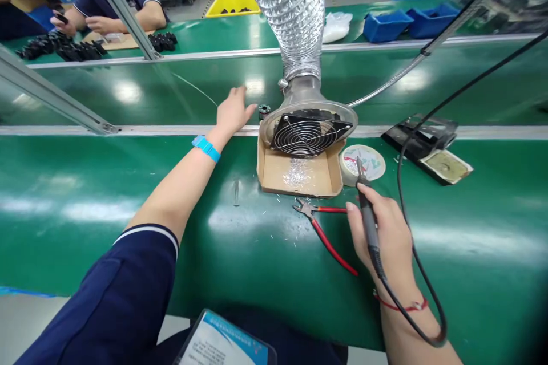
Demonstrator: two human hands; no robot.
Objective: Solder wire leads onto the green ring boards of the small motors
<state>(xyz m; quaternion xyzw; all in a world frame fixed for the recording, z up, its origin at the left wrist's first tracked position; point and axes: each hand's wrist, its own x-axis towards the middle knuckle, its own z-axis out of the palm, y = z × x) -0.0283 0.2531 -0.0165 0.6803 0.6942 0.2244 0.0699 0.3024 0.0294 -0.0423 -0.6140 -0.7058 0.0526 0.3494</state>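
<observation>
My left hand [233, 111] reaches far forward over the green belt, fingers stretched out and holding nothing. Its fingertips are just left of a small black round part [264, 111] lying beside the fume fan. A blue band [206, 148] is on that wrist. My right hand [383, 234] is wrapped round a black soldering iron [367, 214], tip pointing up toward a roll of tape [363, 163]. The iron's black cord [422, 274] loops past my wrist.
A silver duct ends in a grilled fan [306, 132] over a cardboard tray [299, 178] with metal trimmings. Red-handled cutters [327, 231] lie before it. An iron stand with sponge [430, 145] sits right. Another person [124, 5] works at the far belt with black parts [64, 47]. Blue bins [387, 25] stand behind.
</observation>
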